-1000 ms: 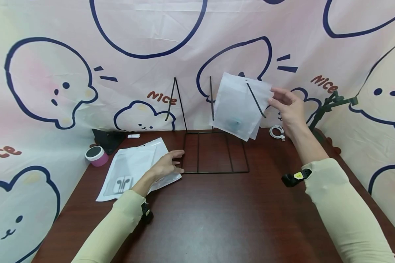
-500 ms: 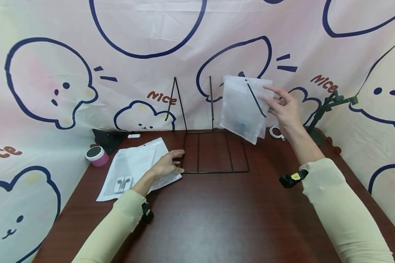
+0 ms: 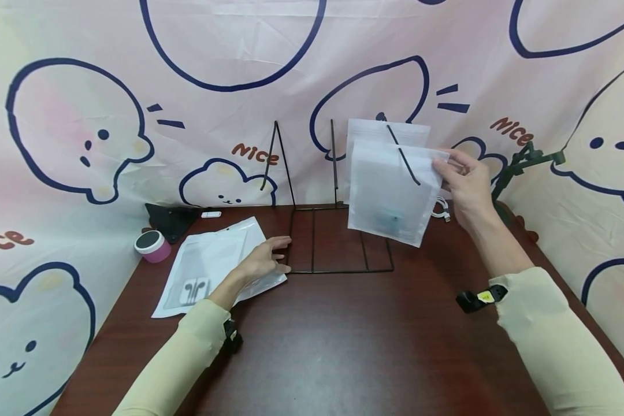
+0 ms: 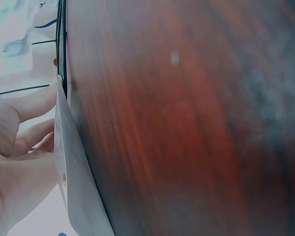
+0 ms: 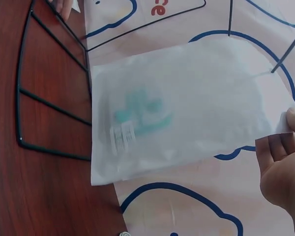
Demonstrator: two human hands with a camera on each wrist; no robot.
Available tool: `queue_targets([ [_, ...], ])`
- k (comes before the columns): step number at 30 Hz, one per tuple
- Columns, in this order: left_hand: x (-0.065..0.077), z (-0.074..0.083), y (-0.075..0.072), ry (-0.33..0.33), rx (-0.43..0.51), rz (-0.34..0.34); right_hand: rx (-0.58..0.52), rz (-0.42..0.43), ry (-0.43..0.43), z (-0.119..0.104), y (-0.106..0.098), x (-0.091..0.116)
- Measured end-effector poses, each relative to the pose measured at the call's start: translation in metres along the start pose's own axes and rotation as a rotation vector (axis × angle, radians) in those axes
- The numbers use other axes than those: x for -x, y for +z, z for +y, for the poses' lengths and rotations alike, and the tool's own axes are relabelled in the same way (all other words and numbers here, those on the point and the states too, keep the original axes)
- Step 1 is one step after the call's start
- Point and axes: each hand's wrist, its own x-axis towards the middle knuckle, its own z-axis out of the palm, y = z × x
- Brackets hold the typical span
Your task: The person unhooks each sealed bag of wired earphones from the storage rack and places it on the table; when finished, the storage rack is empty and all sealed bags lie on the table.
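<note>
My right hand (image 3: 467, 188) pinches the upper right edge of a frosted zip bag (image 3: 390, 190), with a teal item and a barcode label blurred inside it. The bag is on the right hook (image 3: 408, 166) of a black wire display rack (image 3: 312, 242), in front of another frosted bag (image 3: 361, 130) farther back on that hook. The left hand (image 3: 260, 263) lies over the edge of a flat white bag (image 3: 213, 254), its fingers spread and touching the left side of the rack's base. Through that flat bag shows a picture of earphones (image 3: 195, 290).
A pink jar (image 3: 153, 247) with a dark-topped lid stands at the far left, beside a black object (image 3: 170, 222) and a small white item (image 3: 211, 215). Behind the right hand are a coiled white cable (image 3: 439, 209) and a green stand (image 3: 520, 167). Patterned cloth hangs behind.
The front frosted bag has come forward along the hook and lower, apart from the one behind. My right hand has shifted slightly right and down with it. The left hand stays in place.
</note>
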Motion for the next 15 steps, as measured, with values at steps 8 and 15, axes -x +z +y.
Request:
queue_targets([
  [8,0.001,0.0,0.0,-0.002,0.012,0.003,0.14,-0.005,-0.04,-0.007,-0.014,0.023],
  [15,0.002,0.001,0.0,0.004,0.023,-0.004,0.155,-0.032,-0.066,-0.011,-0.026,0.053],
])
